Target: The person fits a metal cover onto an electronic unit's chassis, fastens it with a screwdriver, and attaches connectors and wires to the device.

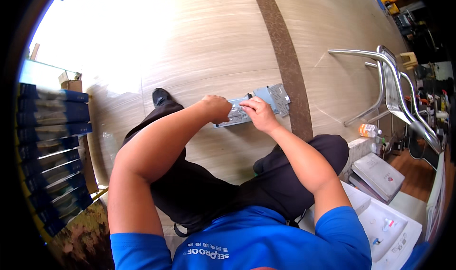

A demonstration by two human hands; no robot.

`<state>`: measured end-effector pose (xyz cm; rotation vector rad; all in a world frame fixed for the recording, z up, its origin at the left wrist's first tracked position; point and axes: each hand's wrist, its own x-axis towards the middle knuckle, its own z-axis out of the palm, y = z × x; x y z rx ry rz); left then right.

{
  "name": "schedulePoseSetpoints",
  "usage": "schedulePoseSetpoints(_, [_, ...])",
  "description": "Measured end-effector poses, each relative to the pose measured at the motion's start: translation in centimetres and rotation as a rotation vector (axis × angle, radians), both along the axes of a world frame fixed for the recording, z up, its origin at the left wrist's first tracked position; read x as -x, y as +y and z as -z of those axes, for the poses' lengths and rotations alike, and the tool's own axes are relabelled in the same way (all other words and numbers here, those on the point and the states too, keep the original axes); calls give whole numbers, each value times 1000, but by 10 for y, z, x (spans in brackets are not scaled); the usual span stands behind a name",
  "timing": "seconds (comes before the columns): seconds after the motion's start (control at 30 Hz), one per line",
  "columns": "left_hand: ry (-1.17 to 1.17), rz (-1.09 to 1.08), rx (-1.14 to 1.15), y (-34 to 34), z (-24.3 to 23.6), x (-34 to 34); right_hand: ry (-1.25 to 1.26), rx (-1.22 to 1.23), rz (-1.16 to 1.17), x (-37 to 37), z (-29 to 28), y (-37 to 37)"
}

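A flat, long metal unit [267, 96] in grey and light blue lies on the floor in front of me, between my feet and a little beyond. A perforated grey plate [281, 99] forms its right end. My left hand [217, 108] is closed at the unit's left end, its fingertips hidden behind the knuckles. Over the middle of the unit, my right hand [259, 114] has thumb and fingers pinched together. Whatever the pinch holds is too small to make out. A small black part [248, 96] shows on the unit just beyond the right fingertips.
Blue boxes [54, 141] are stacked at the left. A metal-framed chair [389, 80] stands at the right, with an orange-labelled bottle [368, 130] near its legs. Closer on the right are a white book-like box [377, 175] and a white tray [394, 244] holding small parts.
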<state>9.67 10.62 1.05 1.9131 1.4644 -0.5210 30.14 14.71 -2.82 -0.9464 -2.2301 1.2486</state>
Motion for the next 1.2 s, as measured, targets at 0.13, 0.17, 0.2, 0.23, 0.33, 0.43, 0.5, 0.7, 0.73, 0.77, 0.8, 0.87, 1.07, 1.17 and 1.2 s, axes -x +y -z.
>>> schedulePoseSetpoints(0.13, [11,38,87,4,-1,-1,-85,-22,-1,0,-1,2])
schedulePoseSetpoints(0.17, [20,36,94,3,-1,-2,-64,-46,-9,-1,-1,1])
schedulePoseSetpoints(0.2, [30,35,100,3,-1,-2,-41,-70,-17,0,-1,0])
schedulePoseSetpoints(0.23, [28,38,101,3,-2,-2,-44,-69,-13,0,-1,0])
schedulePoseSetpoints(0.33, [19,36,77,4,-1,-4,-47,-76,-55,-5,-3,1])
schedulePoseSetpoints(0.43, [2,55,-49,5,7,-6,-11,-233,-74,-10,1,5])
schedulePoseSetpoints(0.5, [21,79,-29,3,23,0,15,-301,-134,-8,9,7])
schedulePoseSetpoints(0.7, [30,82,-55,-6,6,1,-77,-28,-36,-2,6,-2])
schedulePoseSetpoints(0.73, [27,81,-41,-3,4,-1,-88,-41,-38,-4,2,1])
schedulePoseSetpoints(0.77, [27,77,-20,-2,3,-1,-97,-51,-54,-5,1,2])
schedulePoseSetpoints(0.8, [27,86,-30,0,4,-2,-104,-58,-72,-6,0,4])
schedulePoseSetpoints(0.87, [19,91,-43,1,4,-3,-106,-72,-64,-7,1,5])
schedulePoseSetpoints(1.07, [37,91,-22,1,-1,-3,-34,-137,-45,-5,2,0])
schedulePoseSetpoints(1.17, [36,85,-17,0,-2,-1,-59,-114,-74,-5,-2,0])
schedulePoseSetpoints(1.2, [29,82,-18,-1,-2,-1,-70,-103,-98,-5,-4,0])
